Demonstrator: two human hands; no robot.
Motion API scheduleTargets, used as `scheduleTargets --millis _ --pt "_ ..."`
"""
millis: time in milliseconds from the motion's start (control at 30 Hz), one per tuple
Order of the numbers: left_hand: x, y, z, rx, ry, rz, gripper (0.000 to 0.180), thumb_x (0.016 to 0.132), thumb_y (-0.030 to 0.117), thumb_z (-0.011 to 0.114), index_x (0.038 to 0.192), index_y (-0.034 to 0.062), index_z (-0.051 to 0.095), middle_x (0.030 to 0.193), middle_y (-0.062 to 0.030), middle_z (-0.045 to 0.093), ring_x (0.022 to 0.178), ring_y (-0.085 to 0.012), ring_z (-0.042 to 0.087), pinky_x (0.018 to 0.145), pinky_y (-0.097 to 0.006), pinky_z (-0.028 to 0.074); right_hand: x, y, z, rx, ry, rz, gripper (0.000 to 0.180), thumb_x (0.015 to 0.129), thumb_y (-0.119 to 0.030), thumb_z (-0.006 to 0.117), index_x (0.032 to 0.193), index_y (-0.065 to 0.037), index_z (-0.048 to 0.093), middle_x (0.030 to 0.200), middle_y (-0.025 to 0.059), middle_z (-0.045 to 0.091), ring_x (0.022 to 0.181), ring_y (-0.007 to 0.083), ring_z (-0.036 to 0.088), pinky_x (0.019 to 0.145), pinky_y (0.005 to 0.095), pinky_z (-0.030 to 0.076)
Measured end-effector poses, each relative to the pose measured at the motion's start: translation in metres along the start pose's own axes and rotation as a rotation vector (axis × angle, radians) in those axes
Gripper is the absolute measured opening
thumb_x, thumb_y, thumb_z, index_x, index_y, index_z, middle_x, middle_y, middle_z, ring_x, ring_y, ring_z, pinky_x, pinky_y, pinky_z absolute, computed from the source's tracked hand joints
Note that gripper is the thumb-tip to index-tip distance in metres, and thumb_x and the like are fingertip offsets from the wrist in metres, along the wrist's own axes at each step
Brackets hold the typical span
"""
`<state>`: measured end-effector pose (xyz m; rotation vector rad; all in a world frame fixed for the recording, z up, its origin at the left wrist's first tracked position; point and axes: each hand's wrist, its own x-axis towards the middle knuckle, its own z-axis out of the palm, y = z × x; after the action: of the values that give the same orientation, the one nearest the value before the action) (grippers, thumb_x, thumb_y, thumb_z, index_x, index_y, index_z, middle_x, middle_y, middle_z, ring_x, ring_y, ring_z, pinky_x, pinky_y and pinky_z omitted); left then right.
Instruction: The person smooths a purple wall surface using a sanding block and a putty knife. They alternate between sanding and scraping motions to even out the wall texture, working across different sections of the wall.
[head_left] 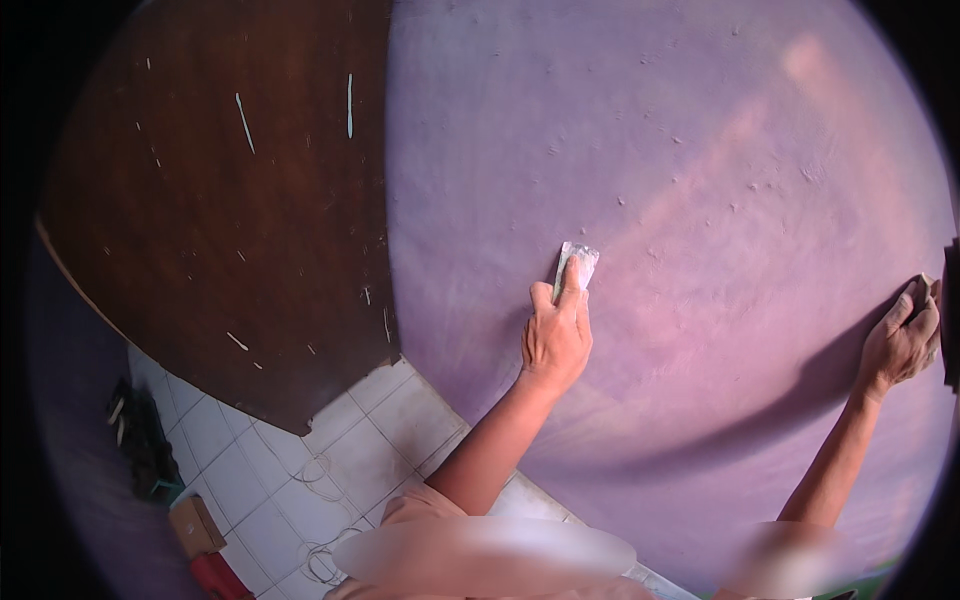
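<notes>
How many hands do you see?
2: the left hand near the middle, holding a pale flat tool at the purple wall; the right hand at far right, gripping a brownish thing.

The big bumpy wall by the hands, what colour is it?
The big, bumpy wall is purple, pinkish in places; it shows best in the head view.

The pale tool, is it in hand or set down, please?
In hand: the left hand grips the pale tool, a finger extended along it.
</notes>
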<state>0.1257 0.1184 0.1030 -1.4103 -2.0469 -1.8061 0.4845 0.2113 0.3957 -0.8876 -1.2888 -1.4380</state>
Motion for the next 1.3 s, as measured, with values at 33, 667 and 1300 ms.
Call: scheduleTargets --millis 33,667,1300 --pt "0.013 0.004 -0.002 0.006 0.043 0.023 0.054 0.1 0.017 0.057 0.151 0.0082 0.043 0.098 -0.0151 0.047 0.073 -0.0263 0.057 0.067 -0.039 0.053 0.002 0.002 0.001 0.0 0.002 -0.002 0.028 0.097 -0.023 0.059 0.112 -0.001 0.065 0.136 0.0075 0.062 0.129 0.0256 0.054 0.105 0.0373 0.047" --pt "-0.01 -0.012 0.001 -0.078 -0.021 0.051 0.054 0.099 0.014 0.058 0.149 0.0022 0.044 0.093 -0.0134 0.047 0.074 -0.0234 0.053 0.069 -0.036 0.05 0.006 -0.016 -0.009 0.037 0.035 -0.007 0.028 0.097 -0.024 0.059 0.111 0.0 0.063 0.137 0.0076 0.06 0.128 0.0261 0.054 0.104 0.0373 0.048" --pt "0.077 0.035 -0.016 -0.082 0.15 0.218 0.055 0.099 0.014 0.057 0.151 0.0054 0.042 0.095 -0.0138 0.045 0.07 -0.0236 0.054 0.063 -0.038 0.053 0.008 -0.024 -0.007 0.055 0.064 -0.012 0.025 0.097 -0.026 0.059 0.112 -0.006 0.064 0.139 0.008 0.058 0.13 0.0269 0.053 0.106 0.0388 0.046"
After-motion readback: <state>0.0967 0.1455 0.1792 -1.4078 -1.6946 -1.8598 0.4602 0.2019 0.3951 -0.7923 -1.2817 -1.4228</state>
